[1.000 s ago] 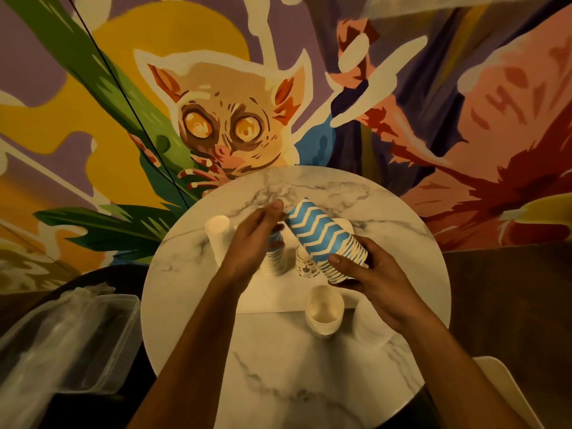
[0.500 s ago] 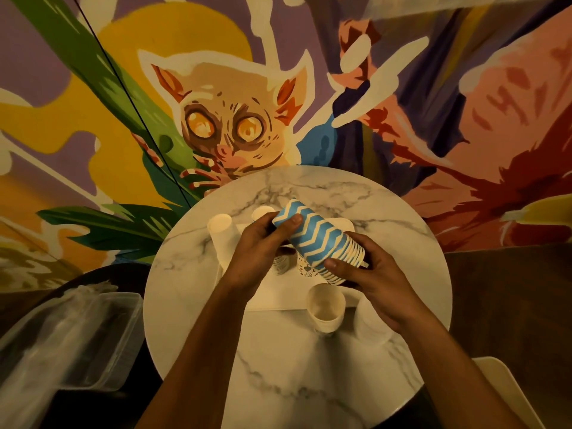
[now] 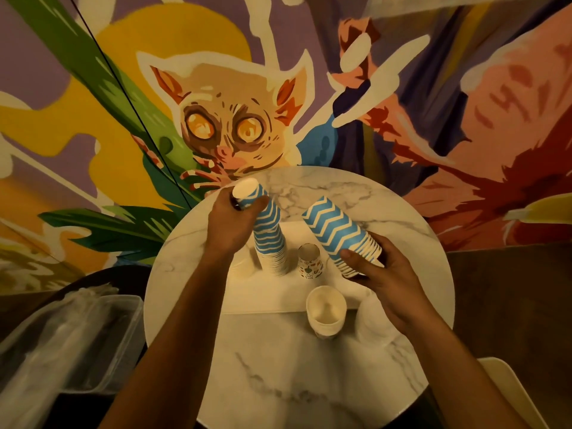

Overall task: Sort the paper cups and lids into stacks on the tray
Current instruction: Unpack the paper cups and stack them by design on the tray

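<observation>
Plastic container [image 3: 77, 335] cut by left edge, tray [image 3: 272, 295] partly behind forearm [image 3: 192, 311], print on small cup [image 3: 310, 265] illegible.

- A round white marble table [image 3: 309, 382] with grey veins stood against the wall.
- A bright mural [image 3: 464, 88] covered that wall; a wide-eyed tarsier [image 3: 226, 128] was painted at its centre, with green leaves [image 3: 117, 230] to the left.
- A thin black cable [image 3: 123, 91] ran diagonally across the mural.
- A clear plastic container [image 3: 62, 345] holding crumpled plastic film sat at lower left.
- A white chair edge [image 3: 507, 394] showed at lower right.
</observation>
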Tool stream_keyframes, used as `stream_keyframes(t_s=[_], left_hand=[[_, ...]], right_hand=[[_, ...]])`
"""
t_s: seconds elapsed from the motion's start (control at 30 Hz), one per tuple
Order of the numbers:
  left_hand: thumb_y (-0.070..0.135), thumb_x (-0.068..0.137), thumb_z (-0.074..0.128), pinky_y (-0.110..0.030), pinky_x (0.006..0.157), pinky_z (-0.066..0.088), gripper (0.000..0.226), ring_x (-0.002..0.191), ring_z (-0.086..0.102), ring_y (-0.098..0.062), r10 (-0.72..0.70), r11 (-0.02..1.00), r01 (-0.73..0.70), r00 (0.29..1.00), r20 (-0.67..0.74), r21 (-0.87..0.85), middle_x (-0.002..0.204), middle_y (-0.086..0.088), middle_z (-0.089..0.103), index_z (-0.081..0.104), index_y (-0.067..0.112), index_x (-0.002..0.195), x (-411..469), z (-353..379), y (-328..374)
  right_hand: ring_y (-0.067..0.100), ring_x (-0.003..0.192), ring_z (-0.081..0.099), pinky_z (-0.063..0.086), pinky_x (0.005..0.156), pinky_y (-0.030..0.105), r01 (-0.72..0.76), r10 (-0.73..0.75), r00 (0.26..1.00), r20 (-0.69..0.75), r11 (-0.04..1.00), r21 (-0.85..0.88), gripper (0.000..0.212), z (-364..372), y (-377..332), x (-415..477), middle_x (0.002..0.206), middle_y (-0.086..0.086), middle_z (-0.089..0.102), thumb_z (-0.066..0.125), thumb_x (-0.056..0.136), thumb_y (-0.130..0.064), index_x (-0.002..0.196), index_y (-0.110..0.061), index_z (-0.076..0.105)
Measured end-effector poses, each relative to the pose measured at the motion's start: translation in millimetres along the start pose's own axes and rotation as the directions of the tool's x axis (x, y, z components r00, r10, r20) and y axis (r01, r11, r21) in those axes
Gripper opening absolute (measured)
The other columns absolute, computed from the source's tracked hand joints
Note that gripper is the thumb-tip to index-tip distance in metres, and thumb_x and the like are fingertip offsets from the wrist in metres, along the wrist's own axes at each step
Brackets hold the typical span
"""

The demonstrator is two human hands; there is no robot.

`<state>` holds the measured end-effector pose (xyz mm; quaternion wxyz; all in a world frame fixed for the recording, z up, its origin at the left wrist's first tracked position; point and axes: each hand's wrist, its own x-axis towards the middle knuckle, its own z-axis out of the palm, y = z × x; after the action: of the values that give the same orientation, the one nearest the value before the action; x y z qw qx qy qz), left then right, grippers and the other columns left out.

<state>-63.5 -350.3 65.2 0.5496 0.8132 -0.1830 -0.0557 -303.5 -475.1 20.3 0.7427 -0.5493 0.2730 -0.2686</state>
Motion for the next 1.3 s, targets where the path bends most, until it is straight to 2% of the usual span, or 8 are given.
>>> stream_keyframes(t_s=[0.27, 0.4, 0.53, 0.63, 0.73, 0.83, 1.0, 1.3], left_hand=[[0.048, 0.082, 0.08, -0.031, 0.093, 0.045, 0.079, 0.123, 0.058, -0.023, -0.027, 0.983, 0.01, 0.996, 0.09, 0.181, 0.142, -0.006, 0.058, 0.045, 0.017, 0.146, 2.5, 15.1, -17.4], [0.055, 0.088, 0.07, -0.033, 0.101, 0.044, 0.068, 0.127, 0.054, -0.017, 0.075, 0.985, -0.068, 0.996, -0.041, 0.158, 0.14, 0.0, 0.058, 0.048, 0.021, 0.143, -10.5, 10.7, -10.4], [0.053, 0.095, 0.062, -0.029, 0.1, 0.046, 0.05, 0.12, 0.055, -0.007, 0.128, 0.992, -0.128, 0.989, -0.073, 0.009, 0.131, 0.008, 0.062, 0.056, 0.024, 0.134, -36.3, 7.0, 7.3], [0.051, 0.094, 0.062, -0.028, 0.104, 0.048, 0.052, 0.123, 0.059, -0.011, 0.102, 0.982, -0.079, 0.987, 0.128, -0.174, 0.131, 0.006, 0.065, 0.058, 0.021, 0.137, -55.6, 5.8, 12.1], [0.055, 0.091, 0.062, -0.035, 0.102, 0.054, 0.06, 0.126, 0.061, -0.015, 0.08, 0.958, 0.04, 0.914, 0.398, -0.285, 0.136, 0.004, 0.064, 0.054, 0.022, 0.142, -73.7, 5.0, 8.6], [0.04, 0.088, 0.067, -0.036, 0.099, 0.055, 0.055, 0.122, 0.065, -0.017, 0.074, 0.896, 0.172, 0.851, 0.52, -0.41, 0.131, 0.003, 0.068, 0.054, 0.022, 0.139, -91.5, 8.7, 3.4], [0.023, 0.09, 0.071, -0.039, 0.096, 0.055, 0.045, 0.121, 0.066, -0.023, 0.05, 0.819, 0.251, 0.864, 0.5, -0.516, 0.128, -0.001, 0.071, 0.059, 0.016, 0.133, -117.1, 21.1, -6.9], [0.034, 0.085, 0.074, -0.037, 0.095, 0.055, 0.051, 0.117, 0.068, -0.021, -0.013, 0.802, 0.248, 0.917, 0.4, -0.544, 0.124, -0.001, 0.073, 0.061, 0.018, 0.131, -120.4, 22.4, -3.8]], right_hand=[[0.02, 0.104, 0.073, 0.062, 0.086, 0.039, -0.014, 0.015, 0.998, 0.054, 1.0, -0.008, 0.063, 1.5, -5.7, -1.4, 0.109, -0.006, 0.076, 0.084, 0.065, -0.03, 0.125, -0.026, 0.063], [0.023, 0.104, 0.073, 0.062, 0.086, 0.044, -0.018, 0.017, 0.999, 0.05, 1.0, 0.019, 0.064, 1.9, -7.1, -0.2, 0.107, -0.005, 0.076, 0.084, 0.066, -0.026, 0.125, -0.024, 0.061], [0.025, 0.104, 0.074, 0.062, 0.084, 0.044, -0.044, 0.041, 0.997, 0.068, 0.998, 0.042, 0.067, 4.9, -3.5, -1.5, 0.111, -0.001, 0.075, 0.086, 0.062, -0.034, 0.124, -0.026, 0.064], [0.028, 0.107, 0.073, 0.061, 0.086, 0.047, -0.063, 0.058, 0.993, 0.102, 0.997, 0.049, 0.066, 7.5, -1.1, -3.3, 0.118, 0.004, 0.074, 0.085, 0.063, -0.039, 0.125, -0.027, 0.065], [0.029, 0.106, 0.073, 0.06, 0.086, 0.048, -0.072, 0.064, 0.99, 0.126, 0.995, 0.062, 0.065, 10.9, -2.7, -5.3, 0.119, 0.007, 0.073, 0.083, 0.065, -0.04, 0.126, -0.027, 0.065], [0.03, 0.107, 0.073, 0.06, 0.086, 0.047, -0.072, 0.061, 0.988, 0.14, 0.995, 0.073, 0.064, 14.3, -4.7, -8.4, 0.119, 0.007, 0.074, 0.081, 0.067, -0.041, 0.127, -0.025, 0.065], [0.032, 0.11, 0.071, 0.059, 0.086, 0.044, -0.102, 0.076, 0.981, 0.179, 0.985, 0.14, 0.059, 18.7, -0.2, -16.9, 0.124, 0.01, 0.072, 0.076, 0.076, -0.036, 0.131, -0.02, 0.063], [0.032, 0.107, 0.072, 0.058, 0.085, 0.043, -0.114, 0.09, 0.985, 0.148, 0.98, 0.163, 0.05, 22.2, 4.5, -22.3, 0.119, 0.011, 0.074, 0.074, 0.077, -0.023, 0.126, -0.017, 0.065]])
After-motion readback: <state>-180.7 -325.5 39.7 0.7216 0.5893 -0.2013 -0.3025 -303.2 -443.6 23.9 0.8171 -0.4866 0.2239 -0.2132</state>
